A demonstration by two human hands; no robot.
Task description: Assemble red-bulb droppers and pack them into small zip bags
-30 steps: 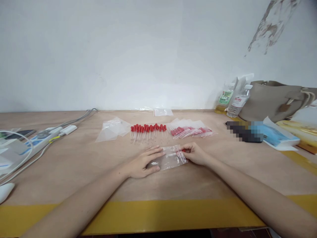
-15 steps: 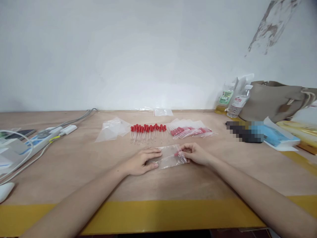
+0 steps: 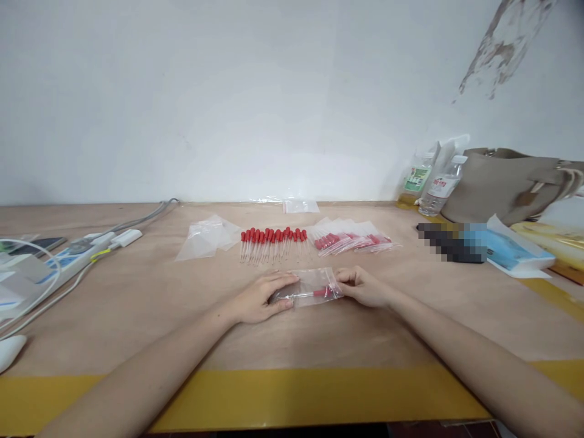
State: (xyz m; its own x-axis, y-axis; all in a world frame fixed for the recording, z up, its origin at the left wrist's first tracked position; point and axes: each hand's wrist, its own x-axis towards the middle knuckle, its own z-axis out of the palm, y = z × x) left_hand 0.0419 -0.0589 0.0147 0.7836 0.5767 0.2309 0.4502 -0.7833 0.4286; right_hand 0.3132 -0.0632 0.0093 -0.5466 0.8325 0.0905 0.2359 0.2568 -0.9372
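A small clear zip bag (image 3: 314, 286) with a red-capped dropper inside lies on the wooden table (image 3: 137, 304) in front of me. My left hand (image 3: 260, 298) presses flat on the bag's left end, thumb under its edge. My right hand (image 3: 365, 286) pinches the bag's right end, at its red-lined closure. Behind the bag lies a row of loose red-capped droppers (image 3: 272, 242). A pile of filled bags (image 3: 351, 241) is to the right of that row, and empty clear bags (image 3: 207, 237) are to its left.
A power strip with cables (image 3: 68, 258) and a phone (image 3: 39, 245) lie at the left, a white mouse (image 3: 9, 353) near the front left edge. Two bottles (image 3: 429, 182), a beige handbag (image 3: 506, 182) and blue packets (image 3: 506, 249) stand at the right. Another small bag (image 3: 300, 206) lies by the wall.
The bag has been drawn slightly toward the wall and flattened. My right hand's fingers have slid along the bag's right end, and the dropper now lies level inside.
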